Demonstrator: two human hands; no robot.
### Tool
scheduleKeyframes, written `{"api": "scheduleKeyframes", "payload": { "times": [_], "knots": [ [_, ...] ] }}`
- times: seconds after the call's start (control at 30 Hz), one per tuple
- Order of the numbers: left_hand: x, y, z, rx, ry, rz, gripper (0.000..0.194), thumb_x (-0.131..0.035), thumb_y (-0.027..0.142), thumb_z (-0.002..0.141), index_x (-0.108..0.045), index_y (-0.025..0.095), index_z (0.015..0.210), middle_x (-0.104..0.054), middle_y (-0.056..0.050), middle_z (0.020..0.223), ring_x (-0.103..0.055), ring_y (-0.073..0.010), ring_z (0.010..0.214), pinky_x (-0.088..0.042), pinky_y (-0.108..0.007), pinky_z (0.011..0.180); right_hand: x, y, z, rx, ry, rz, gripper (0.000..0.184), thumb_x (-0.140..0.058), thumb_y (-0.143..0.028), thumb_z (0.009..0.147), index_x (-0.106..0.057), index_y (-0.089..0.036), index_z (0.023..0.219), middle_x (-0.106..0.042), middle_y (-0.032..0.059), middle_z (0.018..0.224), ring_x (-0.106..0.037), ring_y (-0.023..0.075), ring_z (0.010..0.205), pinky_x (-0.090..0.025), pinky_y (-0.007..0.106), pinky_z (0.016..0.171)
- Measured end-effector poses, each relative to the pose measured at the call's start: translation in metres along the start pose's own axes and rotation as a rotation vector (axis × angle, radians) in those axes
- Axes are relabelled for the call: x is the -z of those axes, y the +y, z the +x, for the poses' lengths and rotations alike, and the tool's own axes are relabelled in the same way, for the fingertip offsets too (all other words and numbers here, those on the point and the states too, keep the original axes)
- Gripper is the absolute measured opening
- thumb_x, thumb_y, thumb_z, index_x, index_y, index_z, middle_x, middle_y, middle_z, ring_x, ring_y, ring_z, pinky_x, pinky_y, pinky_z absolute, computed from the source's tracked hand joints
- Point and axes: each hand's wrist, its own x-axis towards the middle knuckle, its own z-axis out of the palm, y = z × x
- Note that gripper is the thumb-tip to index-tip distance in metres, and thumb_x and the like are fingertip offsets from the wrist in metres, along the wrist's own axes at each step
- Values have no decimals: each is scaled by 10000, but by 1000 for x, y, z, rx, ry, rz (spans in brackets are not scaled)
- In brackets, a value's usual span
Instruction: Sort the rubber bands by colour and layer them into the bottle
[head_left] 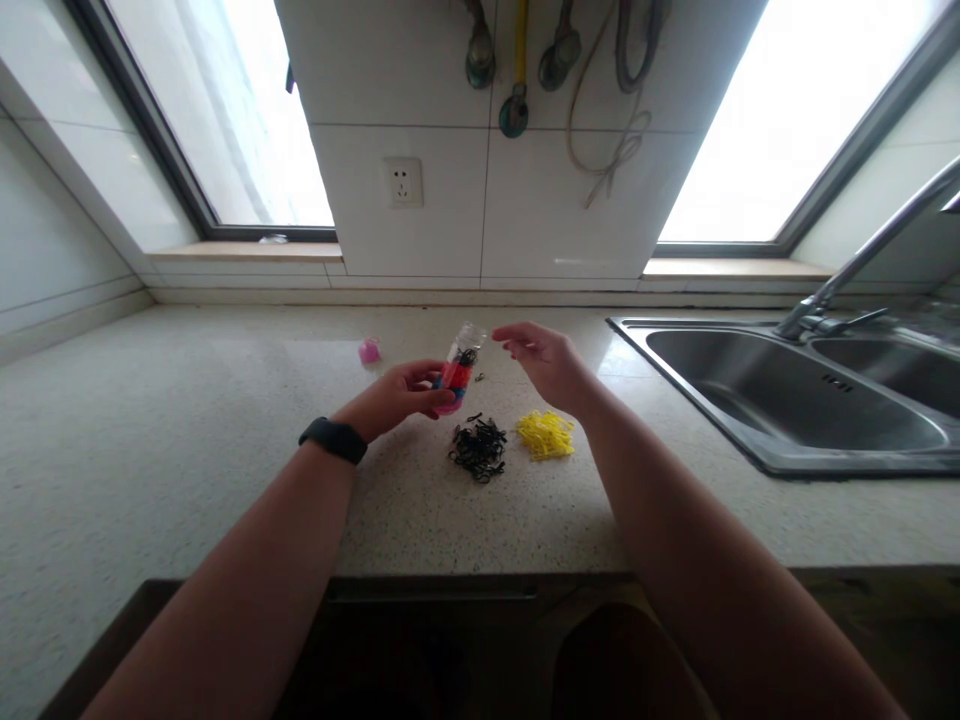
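Note:
My left hand (pixel 415 390) is closed around a small clear bottle (pixel 471 336), tilted with its uncapped mouth up and to the right. Layers of red, blue and pink small bands show inside, with some black ones above. Just right of the mouth is my right hand (pixel 541 358), fingers stretched and apart, with nothing visible in them. A pile of small black elastic bands (pixel 478 450) lies on the counter below the bottle. To its right sits a pile of yellow bands (pixel 545 435). One tiny dark band (pixel 480 377) lies apart beside the bottle.
A pink cap (pixel 369 350) rests on the speckled countertop (pixel 225 420), left of the bottle. On the right is a steel double sink (pixel 780 390) with a faucet (pixel 862 260). A tiled wall with a socket (pixel 404 183) and hanging pipes (pixel 517 100) stands behind.

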Motion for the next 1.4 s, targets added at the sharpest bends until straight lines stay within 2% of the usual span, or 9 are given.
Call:
{"api": "scheduleKeyframes", "payload": {
  "times": [0.1,0.2,0.37,0.6,0.73,0.9,1.03,1.27,1.4],
  "knots": [
    [2,0,0,-11,29,-25,489,-771,336,805,-633,168,1242,-718,-106,1078,-665,-169,857,-560,-293,706,-7,19,8,34,-203,-245,309,-516,-130,925,-730,-220,1130,-731,67,1201,-654,221,1143,-477,399,1031],
    [5,-2,1,-23,58,-34,490,-776,342,804,-632,172,1240,-696,-103,1132,-657,-162,873,-561,-282,706,-16,31,16,40,-394,-390,366,-516,-97,917,-695,-199,1220,-675,99,1320,-618,250,1222,-447,407,1065],
    [5,-4,3,-40,47,-30,495,-769,342,810,-624,173,1252,-680,-114,1165,-656,-177,902,-565,-287,699,-30,41,24,41,-581,-541,371,-538,-121,921,-684,-193,1255,-697,117,1279,-632,259,1197,-443,383,1040],
    [3,-1,4,-28,44,-16,503,-774,345,798,-633,172,1249,-699,-110,1114,-655,-175,866,-564,-283,674,-26,41,27,29,-597,-511,224,-671,-130,831,-782,-221,1002,-783,58,980,-690,204,912,-472,301,840],
    [3,-1,3,-25,47,-18,503,-781,351,794,-639,180,1246,-694,-103,1142,-652,-166,865,-562,-277,681,-20,36,24,15,-622,-464,194,-667,-149,830,-780,-211,975,-776,40,892,-666,170,781,-450,272,723],
    [4,-2,3,-28,43,-1,513,-772,360,801,-635,181,1262,-698,-102,1115,-651,-171,864,-562,-285,688,-15,30,18,48,-617,-471,171,-639,-124,833,-755,-188,940,-753,74,965,-657,190,876,-458,286,789],
    [4,-3,3,-28,42,1,521,-769,363,805,-632,179,1272,-704,-92,1059,-647,-168,845,-558,-282,678,-16,26,14,22,-649,-354,327,-616,-91,803,-688,-193,1106,-740,76,1031,-663,177,867,-478,269,743],
    [3,-1,3,-24,48,-1,522,-769,365,802,-632,162,1264,-699,-102,1078,-647,-171,856,-557,-287,677,-24,19,14,0,-699,-308,420,-590,-84,799,-663,-155,1206,-740,88,1022,-650,172,839,-472,267,733],
    [4,-2,3,-28,47,10,524,-766,364,803,-632,172,1272,-700,-98,1078,-649,-176,875,-561,-294,689,-31,18,18,-27,-723,-398,267,-616,-140,810,-732,-136,1051,-750,90,941,-634,181,782,-436,279,685]
  ]
}}
